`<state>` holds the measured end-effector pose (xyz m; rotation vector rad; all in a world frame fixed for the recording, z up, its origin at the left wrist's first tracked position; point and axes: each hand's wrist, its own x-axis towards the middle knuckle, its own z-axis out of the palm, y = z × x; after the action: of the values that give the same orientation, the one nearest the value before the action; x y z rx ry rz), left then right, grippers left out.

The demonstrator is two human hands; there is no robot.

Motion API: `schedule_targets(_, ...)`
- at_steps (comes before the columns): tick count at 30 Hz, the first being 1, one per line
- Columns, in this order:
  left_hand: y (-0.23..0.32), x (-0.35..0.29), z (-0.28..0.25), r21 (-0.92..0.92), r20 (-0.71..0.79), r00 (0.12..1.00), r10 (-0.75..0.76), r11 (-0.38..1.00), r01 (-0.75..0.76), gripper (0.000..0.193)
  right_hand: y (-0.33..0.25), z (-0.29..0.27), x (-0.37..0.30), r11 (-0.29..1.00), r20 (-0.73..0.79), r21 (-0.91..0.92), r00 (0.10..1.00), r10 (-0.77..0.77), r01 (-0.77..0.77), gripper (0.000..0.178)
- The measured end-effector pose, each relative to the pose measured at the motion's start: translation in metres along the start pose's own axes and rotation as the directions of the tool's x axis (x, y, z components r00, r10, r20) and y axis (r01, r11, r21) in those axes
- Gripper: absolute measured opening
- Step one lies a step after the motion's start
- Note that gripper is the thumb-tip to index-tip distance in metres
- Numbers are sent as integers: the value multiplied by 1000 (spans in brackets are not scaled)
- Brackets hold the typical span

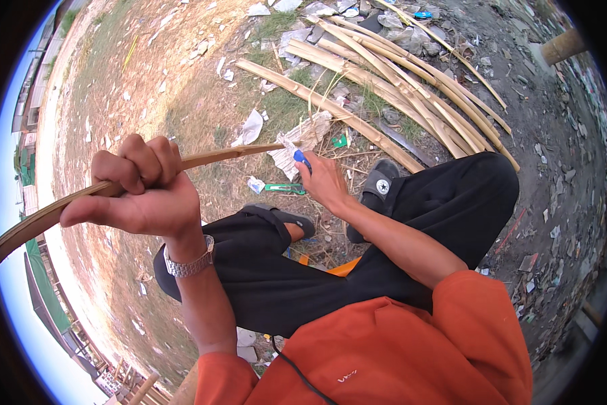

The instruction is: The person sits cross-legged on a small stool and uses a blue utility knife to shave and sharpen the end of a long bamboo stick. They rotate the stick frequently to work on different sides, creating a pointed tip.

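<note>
My left hand (145, 189) is raised, with its fingers wrapped round a long split bamboo strip (232, 154). One end of the strip runs past the thumb to the left rim; the other reaches the middle of the view, by my right hand. Closed round a blue-handled knife (302, 159), my right hand (327, 182) is just beyond my feet. The knife's blade is hard to make out against the pale paper behind it. On the ground nearby lies a green utility knife (284, 188).
Several long bamboo strips (391, 88) are piled on the ground ahead and to the right. A dark long blade (406, 143) lies beside them. Scraps of paper and plastic (251, 128) litter the dirt. A bamboo post (562, 47) stands at the far right. My bent knees flank the work.
</note>
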<state>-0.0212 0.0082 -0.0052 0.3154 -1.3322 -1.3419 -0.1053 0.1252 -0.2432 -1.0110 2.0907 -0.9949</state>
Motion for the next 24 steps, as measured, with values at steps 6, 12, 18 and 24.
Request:
schedule_targets(6,1,-2,6,15,8,1000,-18,1000,18,64,-1,2,1,980,91,177,993,74,-90,39)
schedule_targets(12,0,-3,3,29,7,1000,-1,1000,0,64,-11,6,4,870,283,467,959,24,-159,49)
schedule_targets(18,1,-1,0,4,42,999,-14,1000,13,64,-7,2,6,691,454,629,890,45,-356,37)
schedule_targets(24,0,1,-8,-34,119,993,-25,999,29,64,-5,-1,4,646,534,621,843,68,-445,36)
